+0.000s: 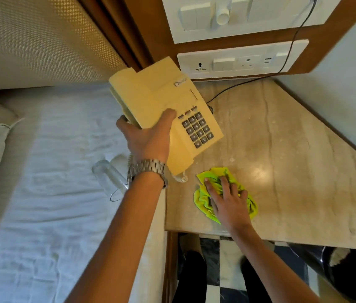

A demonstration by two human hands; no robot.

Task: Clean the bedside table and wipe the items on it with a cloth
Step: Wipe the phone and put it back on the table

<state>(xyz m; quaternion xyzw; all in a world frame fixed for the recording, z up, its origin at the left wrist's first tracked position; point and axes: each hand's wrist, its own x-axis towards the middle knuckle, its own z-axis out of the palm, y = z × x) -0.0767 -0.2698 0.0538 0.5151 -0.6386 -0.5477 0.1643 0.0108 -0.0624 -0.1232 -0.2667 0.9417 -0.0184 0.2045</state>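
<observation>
My left hand (145, 136) grips a cream desk telephone (161, 101) with dark keys, handset included, and holds it lifted and tilted above the left edge of the marble bedside table (281, 149). A coiled cord hangs under the phone. My right hand (227, 197) lies flat on a crumpled yellow-green cloth (203, 202), pressing it onto the tabletop near the front left corner. A black cable (238, 87) runs from the phone area up the wall.
A clear drinking glass (109, 178) lies on its side on the white bed sheet (41, 171), left of the table. White switch and socket panels (238, 60) are on the wall behind. A dark round object (347, 276) sits below the table's front right edge.
</observation>
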